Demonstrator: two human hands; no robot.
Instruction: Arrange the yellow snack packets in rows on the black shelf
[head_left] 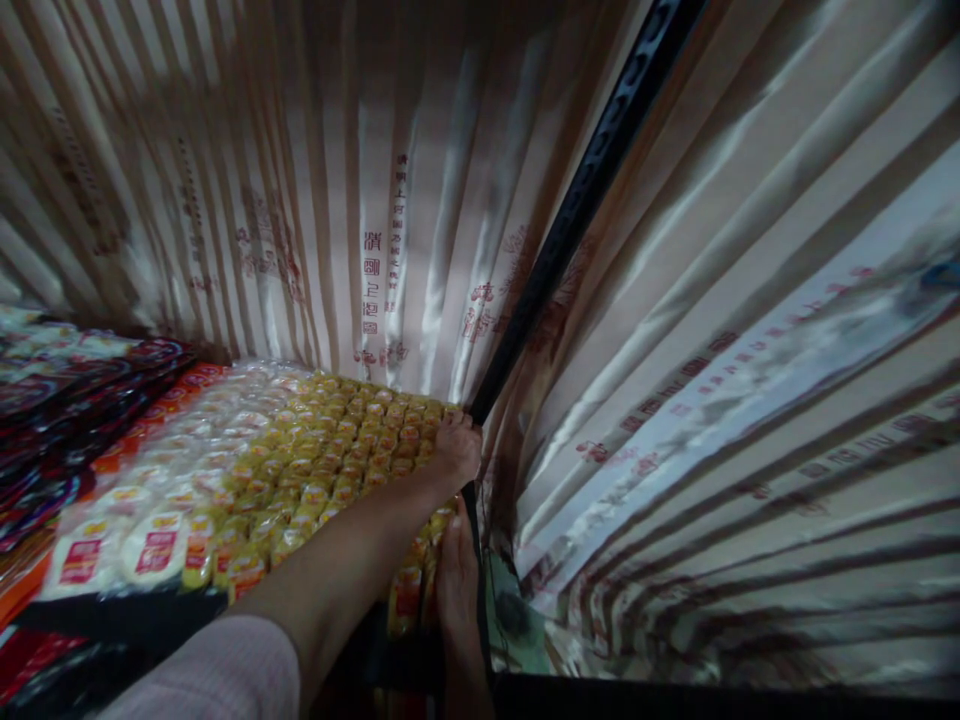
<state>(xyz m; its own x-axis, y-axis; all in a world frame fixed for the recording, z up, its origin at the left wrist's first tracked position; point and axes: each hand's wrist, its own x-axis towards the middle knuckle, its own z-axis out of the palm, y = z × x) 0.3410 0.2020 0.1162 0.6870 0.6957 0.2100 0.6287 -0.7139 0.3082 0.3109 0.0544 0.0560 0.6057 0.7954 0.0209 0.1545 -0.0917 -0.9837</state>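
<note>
My left hand [459, 448] reaches across rows of small yellow wrapped snack packets [330, 440] to their far right corner, beside the foot of a black slotted metal post [570, 220]. Its fingers are slightly bent over the corner packets, and I see no packet lifted in it. Nearer to me, my right hand [457, 570] lies along the right side of the packets, with its fingers straight and pointing away. Its palm side faces the packets, some of which stand on edge beside it. The left forearm hides part of the front rows.
White round packets [154, 545] with red labels lie left of the yellow ones. Further left are an orange strip [142, 430] and dark, shiny packages [75, 400]. Pleated beige curtains [420, 250] with red printing hang behind and to the right. A black shelf edge [150, 612] runs along the front.
</note>
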